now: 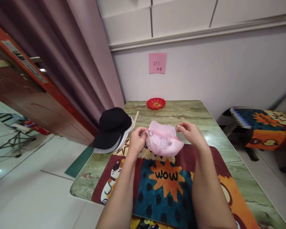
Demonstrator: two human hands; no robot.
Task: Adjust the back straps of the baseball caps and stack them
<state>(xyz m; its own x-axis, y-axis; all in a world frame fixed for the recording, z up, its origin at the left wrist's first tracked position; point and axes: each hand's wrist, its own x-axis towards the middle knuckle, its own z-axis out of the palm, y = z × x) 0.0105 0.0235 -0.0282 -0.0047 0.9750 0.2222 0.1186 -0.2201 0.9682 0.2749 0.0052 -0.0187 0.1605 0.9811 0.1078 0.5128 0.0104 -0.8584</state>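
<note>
A pink baseball cap [165,144] is held just above the patterned mat, its inside and rear opening turned partly toward me. Its brim [160,126] points away, with small dark lettering near the right edge. My left hand [137,140] is closed in a pinch on the cap's left side, by the strap and its metal buckle [150,133]. Close beside the right edge of the brim, my right hand [188,132] has thumb and fingers pinched together. Whether those fingertips grip anything is too small to make out.
Stacked caps, a black cap [114,124] on top, lie at the table's left edge. A red scalloped dish [155,103] stands at the back by the wall. The colourful mat [164,190] covers the table's front. At right is a stool [271,127] with similar patterned cloth.
</note>
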